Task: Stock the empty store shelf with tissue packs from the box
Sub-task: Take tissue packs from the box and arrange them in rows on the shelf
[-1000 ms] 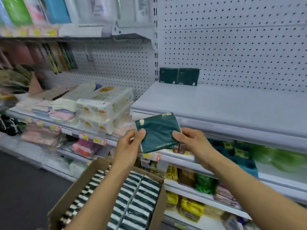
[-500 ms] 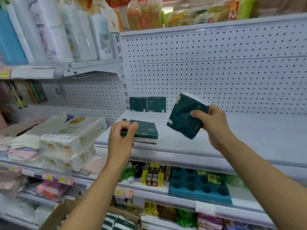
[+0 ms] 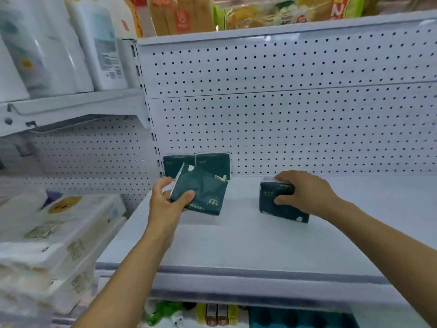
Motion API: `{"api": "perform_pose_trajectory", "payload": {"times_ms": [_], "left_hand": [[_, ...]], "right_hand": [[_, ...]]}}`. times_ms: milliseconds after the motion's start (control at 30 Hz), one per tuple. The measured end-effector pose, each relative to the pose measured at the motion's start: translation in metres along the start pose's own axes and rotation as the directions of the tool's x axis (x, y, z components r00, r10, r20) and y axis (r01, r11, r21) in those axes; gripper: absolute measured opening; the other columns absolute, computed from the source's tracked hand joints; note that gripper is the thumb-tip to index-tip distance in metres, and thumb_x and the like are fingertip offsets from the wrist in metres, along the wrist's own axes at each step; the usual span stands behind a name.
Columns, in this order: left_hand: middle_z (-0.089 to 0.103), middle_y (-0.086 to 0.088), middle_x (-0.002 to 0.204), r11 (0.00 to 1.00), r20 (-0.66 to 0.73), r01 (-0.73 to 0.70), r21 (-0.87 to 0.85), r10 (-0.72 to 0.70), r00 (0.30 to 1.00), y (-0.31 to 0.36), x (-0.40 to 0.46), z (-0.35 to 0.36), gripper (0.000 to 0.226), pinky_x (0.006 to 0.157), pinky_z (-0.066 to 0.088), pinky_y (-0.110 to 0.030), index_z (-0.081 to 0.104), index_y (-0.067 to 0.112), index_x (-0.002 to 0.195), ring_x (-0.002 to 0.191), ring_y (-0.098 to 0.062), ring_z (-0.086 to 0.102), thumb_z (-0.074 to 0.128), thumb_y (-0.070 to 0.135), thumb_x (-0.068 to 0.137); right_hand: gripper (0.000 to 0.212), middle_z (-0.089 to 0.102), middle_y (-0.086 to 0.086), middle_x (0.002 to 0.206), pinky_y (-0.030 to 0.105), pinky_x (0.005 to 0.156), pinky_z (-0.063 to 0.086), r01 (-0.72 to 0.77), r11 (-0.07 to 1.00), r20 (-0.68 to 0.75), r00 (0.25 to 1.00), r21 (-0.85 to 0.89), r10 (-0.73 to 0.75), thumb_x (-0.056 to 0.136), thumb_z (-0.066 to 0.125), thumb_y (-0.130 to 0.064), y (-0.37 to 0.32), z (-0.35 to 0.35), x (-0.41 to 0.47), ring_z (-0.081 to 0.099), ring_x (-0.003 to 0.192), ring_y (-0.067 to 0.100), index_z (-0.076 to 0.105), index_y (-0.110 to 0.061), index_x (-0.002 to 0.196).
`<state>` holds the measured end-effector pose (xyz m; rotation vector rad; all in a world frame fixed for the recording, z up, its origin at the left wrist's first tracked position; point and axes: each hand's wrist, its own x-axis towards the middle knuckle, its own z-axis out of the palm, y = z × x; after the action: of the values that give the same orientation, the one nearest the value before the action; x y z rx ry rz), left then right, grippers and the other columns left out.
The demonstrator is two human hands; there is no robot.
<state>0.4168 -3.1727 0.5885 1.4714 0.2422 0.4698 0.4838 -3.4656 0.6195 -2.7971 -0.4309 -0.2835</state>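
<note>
My left hand (image 3: 165, 204) grips a dark green tissue pack (image 3: 203, 190), tilted above the white shelf (image 3: 236, 245) near its left end. My right hand (image 3: 305, 192) holds a second dark green tissue pack (image 3: 281, 207) that rests on the shelf further right. Two more dark green packs (image 3: 212, 163) stand upright against the pegboard back wall, just behind the pack in my left hand. The box is out of view.
White paper packs (image 3: 59, 240) are stacked on the neighbouring shelf at the left. Large wrapped rolls (image 3: 59, 43) fill the upper left shelf. Snack bags (image 3: 260, 13) line the top shelf. Small goods (image 3: 212, 313) sit on the shelf below.
Both hands have moved deeper onto the shelf. The right-hand pack came down from mid-air onto the shelf. The left-hand pack was lifted and tilted toward the back-left packs. The view moved closer.
</note>
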Motion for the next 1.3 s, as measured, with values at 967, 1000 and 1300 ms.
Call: {"api": "perform_pose_trajectory", "payload": {"times_ms": [967,1000,1300], "left_hand": [[0.076,-0.001,0.104,0.992,0.136,0.118,-0.036,-0.112,0.984,0.005,0.097,0.039,0.041,0.084,0.058,-0.040,0.060,0.012,0.122,0.093,-0.022,0.073,0.075,0.015,0.084],[0.076,-0.002,0.104,0.995,0.175,0.102,-0.010,-0.099,0.980,0.009,0.097,0.044,0.039,0.082,0.058,-0.039,0.062,0.014,0.120,0.093,-0.022,0.073,0.075,0.015,0.083],[0.073,0.007,0.094,0.931,0.401,-0.195,0.309,0.058,0.914,0.019,0.095,0.117,0.027,0.075,0.055,-0.023,0.062,0.027,0.109,0.086,-0.009,0.070,0.074,0.030,0.086]], "right_hand": [[0.053,0.054,0.002,0.119,0.035,0.090,0.039,0.352,0.933,-0.452,0.822,-0.075,-0.346,0.079,0.073,-0.046,-0.003,0.070,0.174,0.050,0.109,0.022,0.058,-0.017,0.121],[0.053,0.052,-0.001,0.123,0.031,0.091,0.040,0.380,0.917,-0.395,0.866,0.123,-0.306,0.082,0.069,-0.050,-0.013,0.061,0.165,0.049,0.112,0.017,0.056,-0.021,0.125],[0.037,0.071,-0.006,0.102,0.019,0.068,0.054,0.164,0.670,0.101,0.936,0.724,-0.338,0.077,0.081,-0.019,0.000,0.015,0.116,0.068,0.092,0.006,0.063,-0.021,0.109]]}}
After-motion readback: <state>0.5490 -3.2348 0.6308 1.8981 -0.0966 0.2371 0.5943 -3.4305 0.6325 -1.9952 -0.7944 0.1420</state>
